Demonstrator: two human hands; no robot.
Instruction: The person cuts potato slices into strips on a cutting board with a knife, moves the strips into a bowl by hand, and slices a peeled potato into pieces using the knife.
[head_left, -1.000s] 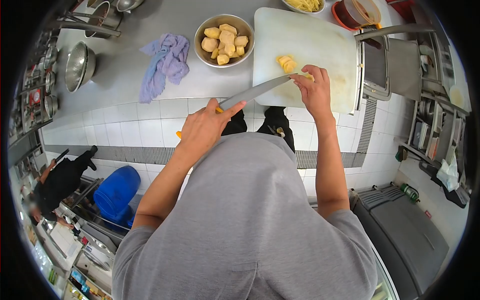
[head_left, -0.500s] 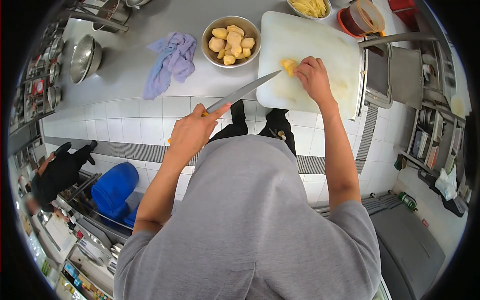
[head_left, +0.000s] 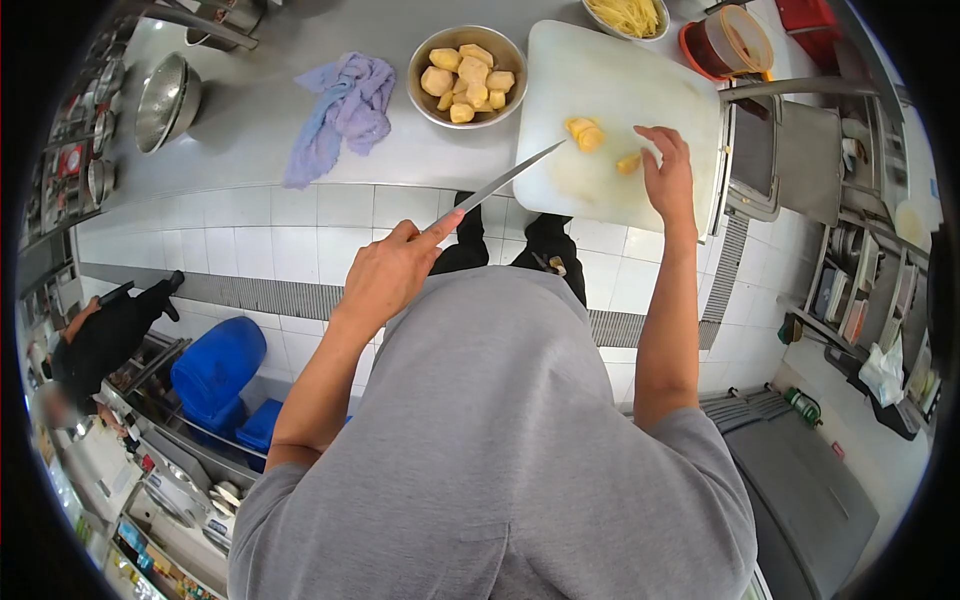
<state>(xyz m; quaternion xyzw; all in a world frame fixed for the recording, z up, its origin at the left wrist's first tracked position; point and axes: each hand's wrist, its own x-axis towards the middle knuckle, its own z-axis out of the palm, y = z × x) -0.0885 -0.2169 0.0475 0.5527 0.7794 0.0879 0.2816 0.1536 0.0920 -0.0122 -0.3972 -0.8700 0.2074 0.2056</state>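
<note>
My left hand (head_left: 388, 268) is wrapped round the handle of a long kitchen knife (head_left: 505, 180). Its blade slants up and right, with the tip over the left part of a white cutting board (head_left: 680, 95). Beside the tip lie cut yellow potato pieces (head_left: 585, 133). A smaller potato piece (head_left: 628, 163) sits to their right, near the thumb of my right hand (head_left: 668, 175). That hand is open above the board, fingers apart and holding nothing. Left of the board, a steel bowl (head_left: 415, 95) holds several peeled potatoes (head_left: 470, 80).
A purple cloth (head_left: 345, 110) and a colander (head_left: 165, 105) lie on the steel counter (head_left: 250, 140). Behind the board stand a bowl of yellow shreds (head_left: 625, 15) and a plastic tub (head_left: 735, 40). A person in black (head_left: 110, 340) is at far left, near a blue bin (head_left: 220, 365).
My right hand has let go of the yellow pieces and moved right and down, opening. A small piece now lies apart from the others. The knife stays in my left hand.
</note>
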